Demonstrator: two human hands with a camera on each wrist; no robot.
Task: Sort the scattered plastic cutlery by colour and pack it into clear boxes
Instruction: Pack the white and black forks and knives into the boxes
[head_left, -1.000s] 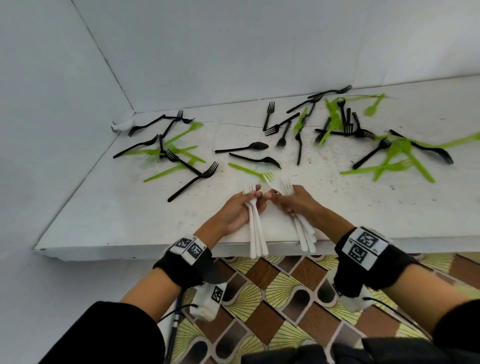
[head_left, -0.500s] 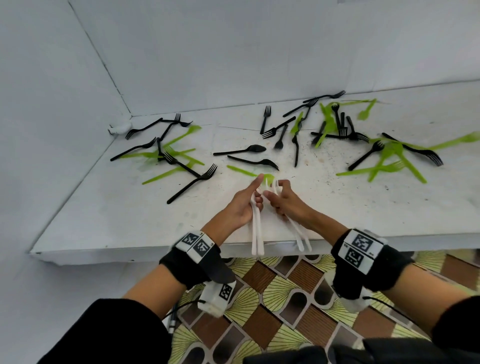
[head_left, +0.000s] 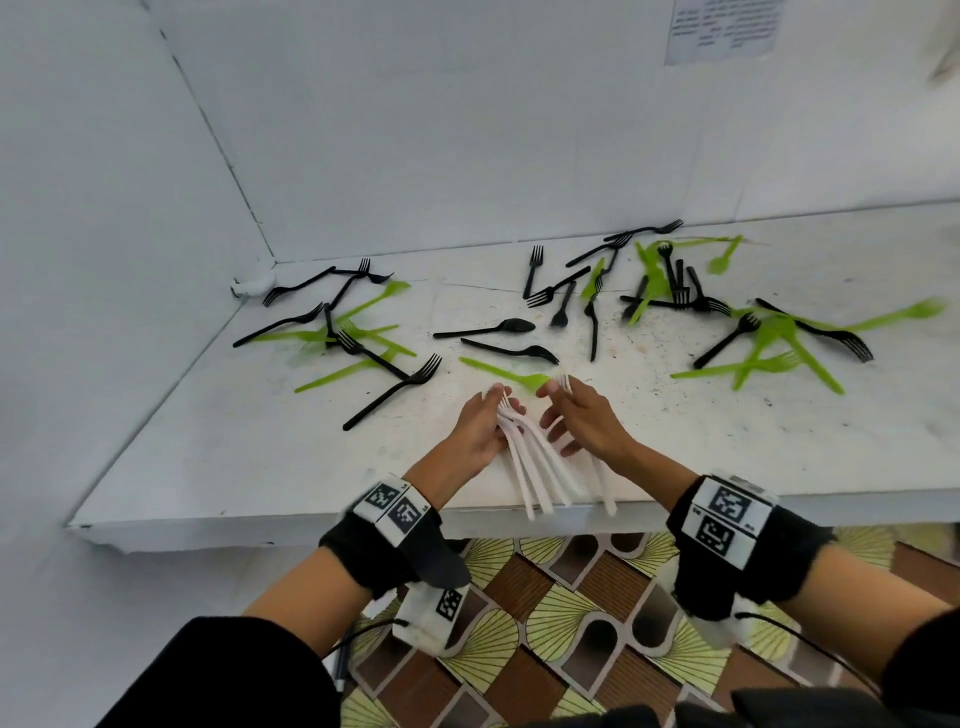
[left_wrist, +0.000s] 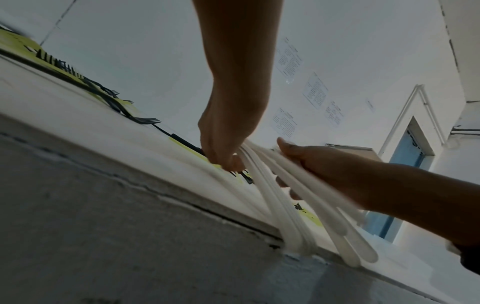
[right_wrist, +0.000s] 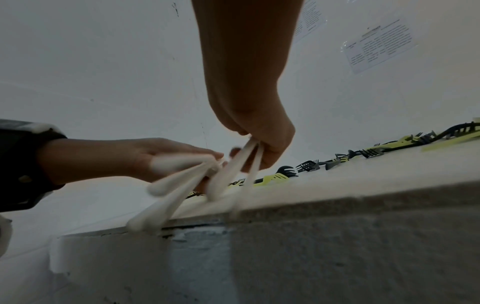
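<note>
Several white plastic forks fan out from my left hand, which pinches them near the tines; their handles hang past the table's front edge. My right hand, close beside the left, pinches white forks of its own, tines up. In the left wrist view my left hand grips the white handles with the right hand touching them. A green fork lies just beyond both hands. Black and green cutlery is scattered over the white table.
Black spoons lie mid-table. A black fork lies left of the hands. Mixed black and green piles sit at the left and right. White walls close the back and left. Below the table edge is a patterned floor.
The two separate white bundles have come together; most forks now fan out from the left hand. The right hand has lifted and keeps a few.
</note>
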